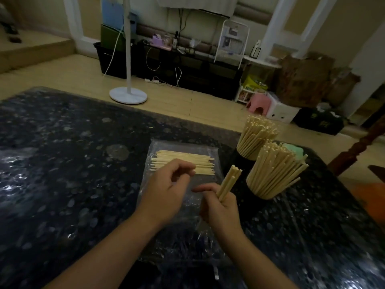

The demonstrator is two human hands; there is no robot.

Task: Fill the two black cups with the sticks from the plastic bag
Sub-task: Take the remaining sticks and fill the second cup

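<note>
Both forearms come up from the bottom edge of the frame over a dark speckled table [62, 163]. At lower centre the right hand [220, 207] has its fingers curled round a small bundle [229, 181] of pale sticks, which rises tilted up and to the right out of the fist, while its forefinger sticks out to the left. Just left of it, the left hand [164, 190] hangs over the bag [183, 147], thumb and fingers loosely bent and a little apart; whether the fingertips touch any stick I cannot tell.

That clear plastic bag lies flat on the table in the middle of the frame, under both hands. On or in it, a layer of loose sticks [183, 163] lies side by side, running left to right, partly hidden by the left fingers.

Right of the bag stand two cups, near cup [268, 197] and far cup [249, 157], close together, each packed with upright sticks fanning outward so that little of the dark wall shows. Something pale green [293, 150] peeks out behind the near cup.

Beyond the table, in the upper half of the frame, are a wooden floor, a white fan stand [128, 94], a low black cabinet [187, 67] and a pink stool [258, 103].
</note>
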